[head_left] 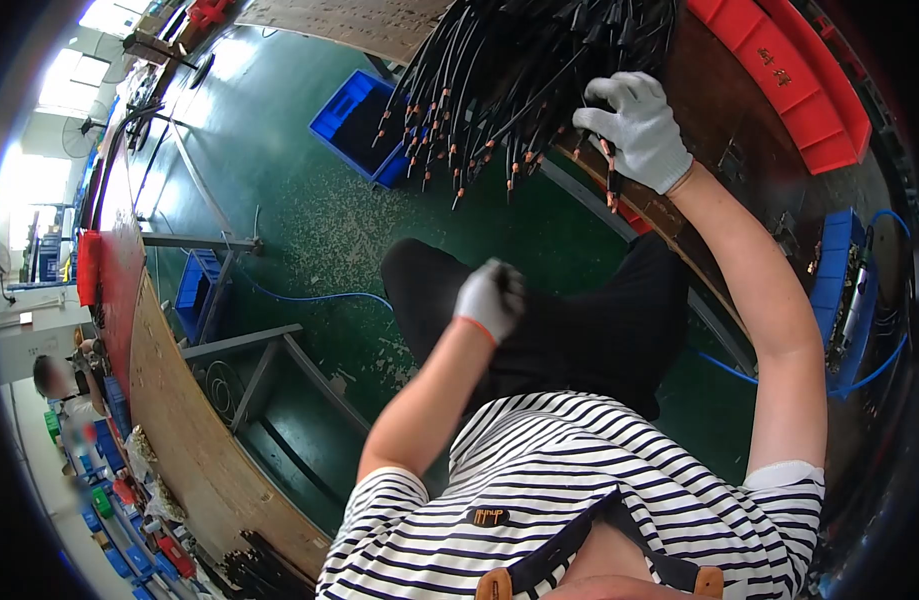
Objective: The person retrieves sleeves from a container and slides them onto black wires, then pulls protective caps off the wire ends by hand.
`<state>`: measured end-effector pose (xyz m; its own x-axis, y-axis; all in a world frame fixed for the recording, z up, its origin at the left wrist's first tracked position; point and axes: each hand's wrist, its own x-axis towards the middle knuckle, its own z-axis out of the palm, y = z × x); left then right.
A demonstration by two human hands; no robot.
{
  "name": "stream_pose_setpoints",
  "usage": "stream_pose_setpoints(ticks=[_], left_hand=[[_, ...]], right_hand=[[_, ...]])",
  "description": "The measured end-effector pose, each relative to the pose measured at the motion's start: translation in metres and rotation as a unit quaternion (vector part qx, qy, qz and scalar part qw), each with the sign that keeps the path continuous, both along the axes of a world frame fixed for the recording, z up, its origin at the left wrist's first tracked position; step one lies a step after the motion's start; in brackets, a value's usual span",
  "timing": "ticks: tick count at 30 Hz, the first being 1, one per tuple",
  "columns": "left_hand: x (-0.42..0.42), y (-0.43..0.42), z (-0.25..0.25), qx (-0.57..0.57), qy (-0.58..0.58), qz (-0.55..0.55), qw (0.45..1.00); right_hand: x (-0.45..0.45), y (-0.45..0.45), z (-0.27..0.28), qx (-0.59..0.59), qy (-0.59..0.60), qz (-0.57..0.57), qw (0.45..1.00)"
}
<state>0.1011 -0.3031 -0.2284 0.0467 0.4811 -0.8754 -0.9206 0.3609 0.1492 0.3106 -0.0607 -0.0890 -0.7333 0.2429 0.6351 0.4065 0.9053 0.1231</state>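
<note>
My right hand [634, 130], in a white knit glove, is at the edge of the dark workbench with its fingers curled round a black cable [611, 182]. That cable has copper-coloured ends and hangs down beside the palm. Just left of this hand, a thick bundle of black cables [479, 95] with copper tips spills over the bench edge. My left hand [491, 300], gloved too, is closed above my left thigh, away from the bundle. Motion blurs its fingers, and whatever they may hold is hidden.
Red trays [789, 85] lie on the bench at upper right, with a blue bin [837, 250] below them. A blue crate [354, 120] stands on the green floor beside the hanging cables. Another wooden table [199, 430] runs along the left. A blue hose [314, 297] crosses the floor.
</note>
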Motion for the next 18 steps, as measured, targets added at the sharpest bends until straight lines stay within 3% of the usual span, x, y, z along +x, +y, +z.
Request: stream_pose_setpoints(ticks=[1,4,5,6,9,12,15,17,18], left_hand=[[-0.039,0.009,-0.011,0.033,0.005,0.002,0.999],[-0.194,0.077,-0.065,0.298,0.112,0.090,0.944],[-0.199,0.094,0.004,0.146,0.130,0.151,0.969],[-0.207,0.096,0.030,0.085,0.178,0.166,0.966],[-0.213,0.082,0.039,0.012,0.402,0.123,0.907],[-0.156,0.059,0.083,0.179,0.570,0.116,0.794],[-0.074,0.062,0.145,0.294,0.691,0.006,0.661],[-0.034,0.070,0.170,0.299,0.796,-0.099,0.517],[-0.017,0.077,0.177,0.285,0.803,-0.144,0.503]], right_hand=[[-0.001,-0.001,0.002,0.019,0.010,0.000,1.000],[-0.001,0.008,-0.007,-0.019,0.011,0.022,1.000],[0.000,0.008,-0.009,-0.031,0.011,0.027,0.999],[0.001,0.005,-0.008,-0.035,0.010,0.017,0.999],[0.002,0.008,-0.013,-0.038,0.000,0.013,0.999],[0.004,0.005,-0.015,-0.040,0.003,0.003,0.999],[0.003,0.004,-0.015,-0.052,0.008,-0.003,0.999],[0.003,0.004,-0.013,-0.057,0.007,-0.002,0.998],[0.003,0.003,-0.011,-0.060,0.001,-0.002,0.998]])
